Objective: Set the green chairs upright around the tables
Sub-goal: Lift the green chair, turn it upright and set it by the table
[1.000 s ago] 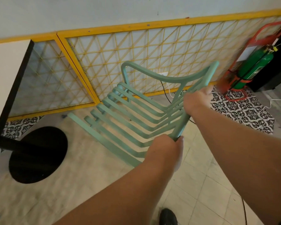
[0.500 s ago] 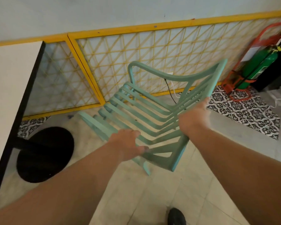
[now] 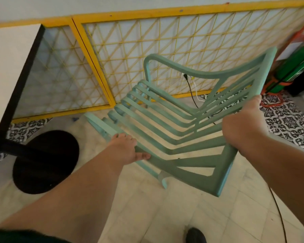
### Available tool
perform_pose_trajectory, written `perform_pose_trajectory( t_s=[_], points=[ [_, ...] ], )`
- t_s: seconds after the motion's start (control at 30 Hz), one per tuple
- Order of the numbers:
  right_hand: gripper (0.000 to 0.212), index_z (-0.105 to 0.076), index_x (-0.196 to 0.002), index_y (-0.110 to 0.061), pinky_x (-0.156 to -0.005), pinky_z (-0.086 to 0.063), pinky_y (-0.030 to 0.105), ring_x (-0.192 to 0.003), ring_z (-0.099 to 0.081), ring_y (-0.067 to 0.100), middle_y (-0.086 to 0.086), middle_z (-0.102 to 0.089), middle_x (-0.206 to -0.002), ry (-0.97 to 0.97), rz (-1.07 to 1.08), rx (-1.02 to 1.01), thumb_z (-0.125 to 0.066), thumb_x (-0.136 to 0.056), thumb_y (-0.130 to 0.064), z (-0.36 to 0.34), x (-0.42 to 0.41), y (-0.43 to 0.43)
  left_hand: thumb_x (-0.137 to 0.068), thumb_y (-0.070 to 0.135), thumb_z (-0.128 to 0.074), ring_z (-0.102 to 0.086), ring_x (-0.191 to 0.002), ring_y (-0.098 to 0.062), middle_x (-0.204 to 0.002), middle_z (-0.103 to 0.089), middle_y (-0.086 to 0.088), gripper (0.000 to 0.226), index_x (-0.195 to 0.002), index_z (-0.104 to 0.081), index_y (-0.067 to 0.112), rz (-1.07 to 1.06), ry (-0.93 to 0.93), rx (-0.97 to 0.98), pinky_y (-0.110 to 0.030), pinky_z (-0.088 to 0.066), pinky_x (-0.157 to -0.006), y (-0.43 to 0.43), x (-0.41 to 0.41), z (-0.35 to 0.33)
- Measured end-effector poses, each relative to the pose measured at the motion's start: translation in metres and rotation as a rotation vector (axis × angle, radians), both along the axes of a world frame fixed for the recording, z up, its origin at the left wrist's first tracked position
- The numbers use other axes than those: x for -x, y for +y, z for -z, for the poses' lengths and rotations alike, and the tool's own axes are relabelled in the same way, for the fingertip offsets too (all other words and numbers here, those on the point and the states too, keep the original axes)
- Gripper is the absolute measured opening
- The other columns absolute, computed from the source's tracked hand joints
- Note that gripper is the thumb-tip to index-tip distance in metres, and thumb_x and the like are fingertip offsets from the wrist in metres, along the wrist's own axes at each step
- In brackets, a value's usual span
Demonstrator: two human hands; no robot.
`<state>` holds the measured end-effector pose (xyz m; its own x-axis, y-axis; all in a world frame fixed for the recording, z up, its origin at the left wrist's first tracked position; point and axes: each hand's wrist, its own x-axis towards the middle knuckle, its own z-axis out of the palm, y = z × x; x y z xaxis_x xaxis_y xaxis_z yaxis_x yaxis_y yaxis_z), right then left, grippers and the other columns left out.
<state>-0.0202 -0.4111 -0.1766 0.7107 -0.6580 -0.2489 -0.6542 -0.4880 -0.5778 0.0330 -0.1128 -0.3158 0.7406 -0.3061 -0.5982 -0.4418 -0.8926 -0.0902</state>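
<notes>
Since a second ago the left hand has left the back frame and moved down to the near edge of the seat, while the pale green slatted plastic chair has swung closer to the camera and tipped further. That chair sits tilted in the air over the beige tiled floor — seat slats sloping down to the left, backrest rising to the right, one leg tip pointing down near the tiles. Left hand is wrapped around the seat's front rail; the right hand is clenched on the upright of the backrest, so the two hands are well apart. Behind the chair stands a yellow-framed lattice panel against the wall. To the left is a white table top with a black edge — below it a round black base. At far right a green cylinder in a red stand is near patterned black-and-white tiles.
</notes>
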Motion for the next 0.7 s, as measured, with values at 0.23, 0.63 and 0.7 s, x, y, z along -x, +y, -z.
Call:
perform_pose_trajectory(
  t_s=[0.23,0.63,0.7],
  points=[
    [0.098,0.014,-0.163,-0.011,-0.096,-0.053,0.051,-0.122,-0.055,0.04,0.026,-0.037,-0.154,0.083,-0.054,0.088,-0.053,-0.092,-0.003,-0.003,-0.014,-0.005,-0.056,0.101,-0.002,-0.048,-0.116,-0.028,-0.121,-0.06,-0.006,0.12,-0.118,-0.061,0.018,-0.016,-0.009,0.043,-0.047,-0.038,-0.106,-0.006,-0.001,0.001],
    [0.093,0.008,-0.164,-0.016,-0.067,-0.044,0.04,-0.089,-0.056,0.029,0.021,-0.051,-0.129,0.096,-0.224,0.169,-0.051,-0.093,-0.004,-0.008,-0.052,-0.023,-0.052,0.102,0.002,-0.041,-0.133,-0.038,-0.138,-0.055,-0.012,0.131,-0.134,-0.055,0.016,-0.239,0.004,-0.006,-0.056,-0.028,-0.115,-0.032,0.029,0.009],
    [0.092,0.007,-0.165,-0.018,-0.068,-0.047,0.041,-0.09,-0.059,0.03,0.022,-0.051,-0.129,0.094,-0.264,0.176,-0.05,-0.093,-0.005,-0.008,-0.059,-0.025,-0.064,0.1,-0.006,-0.037,-0.138,-0.039,-0.144,-0.051,-0.013,0.123,-0.141,-0.051,0.015,-0.277,-0.001,-0.031,-0.056,-0.026,-0.117,-0.037,0.033,0.011]
  ],
)
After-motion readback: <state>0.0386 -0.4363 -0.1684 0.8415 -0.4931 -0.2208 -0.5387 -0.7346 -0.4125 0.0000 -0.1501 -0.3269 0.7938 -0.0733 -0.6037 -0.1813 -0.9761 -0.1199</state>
